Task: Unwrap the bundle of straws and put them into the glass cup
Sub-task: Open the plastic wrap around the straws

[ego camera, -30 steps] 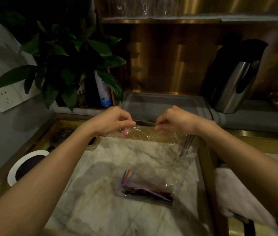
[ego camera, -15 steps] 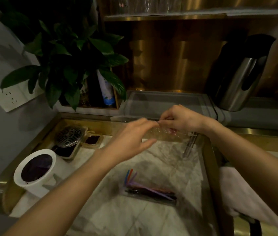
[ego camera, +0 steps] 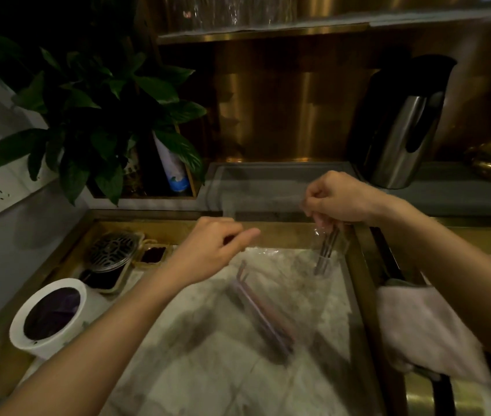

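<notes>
My right hand [ego camera: 342,198] pinches the top of a clear plastic wrap [ego camera: 292,283], and a few thin metal straws [ego camera: 325,253] hang down from its fingers inside the film. My left hand [ego camera: 212,250] is lower and to the left, fingers curled at the wrap's other upper edge, so the film stretches between both hands. Coloured straws [ego camera: 263,313], blurred by motion, lie slanted inside the wrap just above the marble counter [ego camera: 196,370]. Blurry glassware [ego camera: 223,10] stands on the upper shelf.
A white cup with a dark inside [ego camera: 49,316] stands at the left, behind it a round metal strainer [ego camera: 112,250]. A leafy plant [ego camera: 97,115] fills the back left, a steel kettle [ego camera: 403,130] the back right. A pale cloth [ego camera: 424,328] lies at the right.
My left hand has drawn back to the left and downward, away from my right hand. The coloured straws have swung from lying across the counter to a slant, now blurred.
</notes>
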`<action>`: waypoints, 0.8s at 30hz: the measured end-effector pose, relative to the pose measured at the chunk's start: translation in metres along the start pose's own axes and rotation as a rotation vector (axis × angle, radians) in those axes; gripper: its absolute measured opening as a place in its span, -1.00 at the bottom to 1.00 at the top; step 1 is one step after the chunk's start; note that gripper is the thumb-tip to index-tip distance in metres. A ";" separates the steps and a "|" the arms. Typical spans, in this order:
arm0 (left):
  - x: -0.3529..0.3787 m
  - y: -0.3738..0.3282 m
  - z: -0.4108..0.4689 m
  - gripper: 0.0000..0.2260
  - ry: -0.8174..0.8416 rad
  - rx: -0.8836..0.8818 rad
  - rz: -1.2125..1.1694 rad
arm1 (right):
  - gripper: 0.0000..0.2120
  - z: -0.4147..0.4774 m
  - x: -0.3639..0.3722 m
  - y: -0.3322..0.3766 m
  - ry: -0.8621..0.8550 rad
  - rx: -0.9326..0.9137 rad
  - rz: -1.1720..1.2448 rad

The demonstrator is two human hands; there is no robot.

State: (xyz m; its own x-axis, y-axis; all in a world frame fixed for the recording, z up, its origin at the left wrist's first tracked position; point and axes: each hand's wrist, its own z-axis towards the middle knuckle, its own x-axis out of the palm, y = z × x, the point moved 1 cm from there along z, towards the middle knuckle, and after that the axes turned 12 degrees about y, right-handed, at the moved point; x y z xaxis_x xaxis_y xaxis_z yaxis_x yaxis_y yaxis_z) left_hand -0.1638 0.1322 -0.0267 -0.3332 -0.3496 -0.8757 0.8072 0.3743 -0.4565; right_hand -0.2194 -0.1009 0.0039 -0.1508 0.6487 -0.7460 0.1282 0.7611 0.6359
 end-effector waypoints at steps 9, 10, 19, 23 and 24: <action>-0.021 0.036 0.015 -0.62 0.078 -0.114 -0.015 | -0.77 -0.049 -0.005 -0.015 0.043 0.169 0.006; -0.019 0.041 0.017 -0.63 0.083 -0.121 -0.001 | -0.77 -0.055 -0.001 -0.018 0.067 0.194 0.018; 0.005 0.030 0.028 -0.78 0.312 0.050 0.222 | -0.87 -0.088 0.028 -0.021 0.252 0.266 -0.165; 0.001 0.017 0.038 -0.83 0.437 0.110 0.312 | -0.82 -0.067 0.017 -0.006 0.052 0.268 -0.420; 0.001 0.016 0.039 -0.84 0.462 0.104 0.330 | -0.81 -0.060 0.016 -0.003 -0.001 0.272 -0.462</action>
State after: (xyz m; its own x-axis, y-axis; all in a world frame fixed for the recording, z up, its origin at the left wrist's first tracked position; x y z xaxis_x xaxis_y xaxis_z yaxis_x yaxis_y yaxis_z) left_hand -0.1320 0.1041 -0.0284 -0.2151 0.1911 -0.9577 0.9403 0.3052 -0.1503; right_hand -0.2811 -0.0928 0.0017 -0.2507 0.2463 -0.9362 0.2979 0.9398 0.1675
